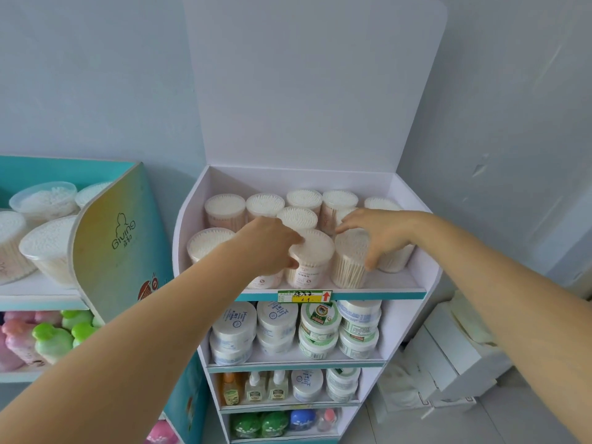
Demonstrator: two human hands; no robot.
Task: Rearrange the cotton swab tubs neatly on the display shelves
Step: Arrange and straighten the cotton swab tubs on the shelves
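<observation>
Several clear round cotton swab tubs stand on the top shelf (397, 282) of a white cardboard display. My left hand (269, 243) is shut around a tub with a pale pink lid (312, 254) in the front row. My right hand (376, 233) wraps the neighbouring front tub (349, 262), thumb on its left, fingers on its right side. Another tub (208, 245) stands at the front left. A back row of tubs (266, 203) runs along the rear wall, with one tub (298, 217) slightly forward of it.
Lower shelves hold white cream jars (235, 325), green-labelled jars (320, 322) and small bottles (254, 387). A teal display (112, 225) on the left carries more swab tubs (45, 197) and coloured bottles (51, 342). White boxes (448, 354) lie on the floor at right.
</observation>
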